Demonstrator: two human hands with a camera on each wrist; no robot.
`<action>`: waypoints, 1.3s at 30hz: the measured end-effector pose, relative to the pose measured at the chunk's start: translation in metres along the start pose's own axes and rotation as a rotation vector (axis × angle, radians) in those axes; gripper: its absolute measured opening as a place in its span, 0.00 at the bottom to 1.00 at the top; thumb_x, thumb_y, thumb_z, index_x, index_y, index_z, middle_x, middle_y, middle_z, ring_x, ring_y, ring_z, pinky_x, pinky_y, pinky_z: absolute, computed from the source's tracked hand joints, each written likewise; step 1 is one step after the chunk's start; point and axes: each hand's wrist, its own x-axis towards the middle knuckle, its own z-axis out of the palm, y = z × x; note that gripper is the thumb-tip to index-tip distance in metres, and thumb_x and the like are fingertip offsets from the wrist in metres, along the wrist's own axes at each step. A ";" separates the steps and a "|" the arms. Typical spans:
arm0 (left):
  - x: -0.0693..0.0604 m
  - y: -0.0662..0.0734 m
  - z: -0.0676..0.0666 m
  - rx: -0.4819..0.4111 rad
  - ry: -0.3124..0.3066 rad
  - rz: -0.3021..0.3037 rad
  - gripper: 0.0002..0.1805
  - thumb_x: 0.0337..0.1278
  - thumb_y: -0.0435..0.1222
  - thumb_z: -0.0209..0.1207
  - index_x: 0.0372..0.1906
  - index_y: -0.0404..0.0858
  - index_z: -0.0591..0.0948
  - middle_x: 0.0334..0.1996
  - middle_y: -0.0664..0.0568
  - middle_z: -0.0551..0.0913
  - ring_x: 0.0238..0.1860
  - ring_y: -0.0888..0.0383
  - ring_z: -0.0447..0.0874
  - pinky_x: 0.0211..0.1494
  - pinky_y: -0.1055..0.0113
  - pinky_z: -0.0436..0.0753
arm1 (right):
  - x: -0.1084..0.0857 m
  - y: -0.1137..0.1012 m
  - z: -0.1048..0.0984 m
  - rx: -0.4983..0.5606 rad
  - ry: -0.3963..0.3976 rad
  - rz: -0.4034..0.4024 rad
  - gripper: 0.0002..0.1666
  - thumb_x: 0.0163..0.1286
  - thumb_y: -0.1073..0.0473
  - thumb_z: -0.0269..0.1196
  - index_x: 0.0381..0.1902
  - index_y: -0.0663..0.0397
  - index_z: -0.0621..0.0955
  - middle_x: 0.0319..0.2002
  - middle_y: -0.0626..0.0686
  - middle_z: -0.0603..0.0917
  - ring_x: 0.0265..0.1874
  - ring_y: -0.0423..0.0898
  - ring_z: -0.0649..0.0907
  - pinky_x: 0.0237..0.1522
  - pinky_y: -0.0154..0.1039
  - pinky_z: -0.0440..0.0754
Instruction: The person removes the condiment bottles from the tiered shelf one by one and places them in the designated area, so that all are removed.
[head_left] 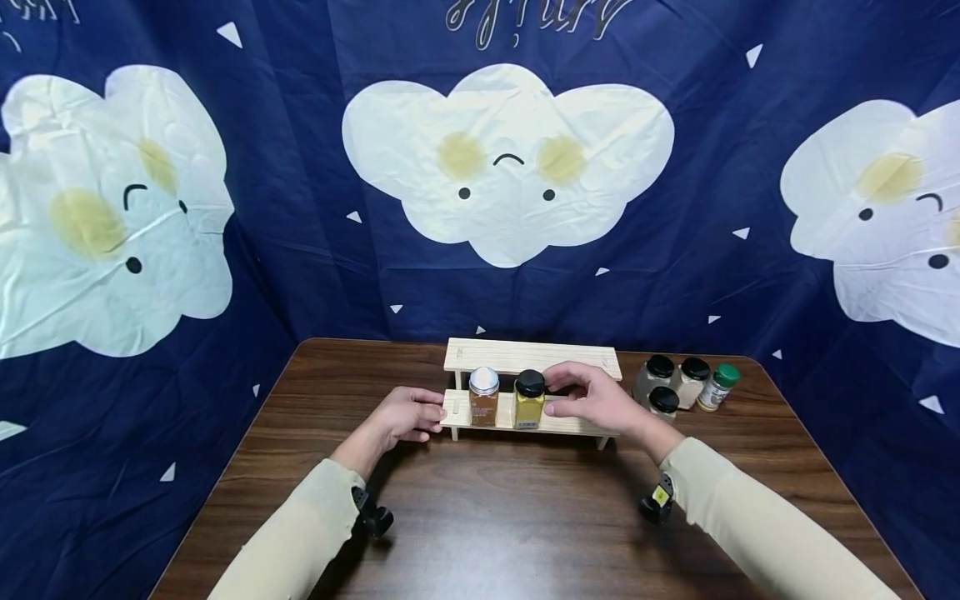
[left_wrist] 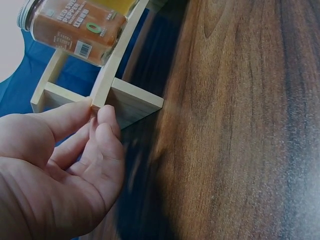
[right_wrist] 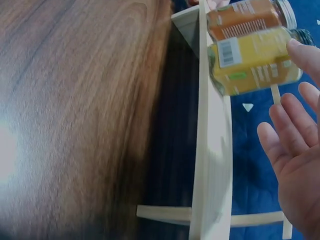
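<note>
A two-step pale wooden spice rack [head_left: 532, 357] stands near the back of the table. On its lower shelf are a silver-lidded jar of orange-brown powder [head_left: 483, 407] and, to its right, a black-lidded jar of yellow powder [head_left: 528, 410]. My left hand [head_left: 405, 413] pinches the left end of the lower shelf between thumb and fingers, seen closely in the left wrist view. Beside the yellow jar is my right hand [head_left: 596, 397], its fingers extended and spread. The thumb overlaps the jar near its lid in the right wrist view; whether it touches I cannot tell.
Right of the rack stand several more jars: black-lidded ones [head_left: 691, 383], partly behind my right forearm, and a green-capped one [head_left: 717, 387]. Brown wooden table [head_left: 495, 517] extends in front. A dark blue cloth [head_left: 315, 275] with clouds hangs behind and at both sides.
</note>
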 end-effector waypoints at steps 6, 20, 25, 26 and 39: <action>0.000 0.000 0.000 0.002 -0.001 -0.001 0.24 0.61 0.29 0.67 0.62 0.29 0.78 0.29 0.53 0.88 0.28 0.60 0.88 0.25 0.71 0.84 | 0.003 0.003 0.007 0.033 -0.004 0.005 0.28 0.59 0.64 0.77 0.57 0.55 0.82 0.50 0.56 0.87 0.51 0.54 0.85 0.49 0.39 0.85; -0.001 0.002 0.000 0.010 0.000 0.002 0.25 0.61 0.29 0.66 0.62 0.28 0.78 0.29 0.52 0.88 0.28 0.60 0.88 0.25 0.71 0.84 | 0.007 0.003 0.017 0.058 0.032 0.066 0.30 0.56 0.65 0.78 0.55 0.58 0.79 0.50 0.59 0.85 0.49 0.54 0.83 0.47 0.37 0.84; -0.002 0.001 0.000 0.014 0.002 0.002 0.24 0.61 0.29 0.66 0.62 0.28 0.78 0.30 0.52 0.88 0.28 0.60 0.88 0.26 0.71 0.84 | 0.008 0.004 0.019 0.078 0.033 0.056 0.30 0.56 0.66 0.78 0.54 0.59 0.78 0.49 0.60 0.85 0.49 0.54 0.84 0.46 0.36 0.85; -0.002 0.001 0.000 0.015 0.002 0.002 0.24 0.62 0.29 0.66 0.63 0.28 0.78 0.30 0.52 0.88 0.29 0.60 0.88 0.26 0.71 0.84 | 0.008 0.004 0.019 0.082 0.034 0.054 0.30 0.56 0.66 0.78 0.54 0.59 0.78 0.49 0.60 0.85 0.48 0.54 0.84 0.46 0.37 0.85; -0.001 0.000 -0.001 0.010 -0.010 0.009 0.25 0.62 0.29 0.65 0.63 0.28 0.77 0.30 0.53 0.88 0.29 0.60 0.87 0.26 0.71 0.83 | 0.008 0.003 0.022 0.106 0.052 0.033 0.26 0.58 0.67 0.77 0.54 0.60 0.81 0.48 0.60 0.86 0.47 0.54 0.84 0.48 0.36 0.86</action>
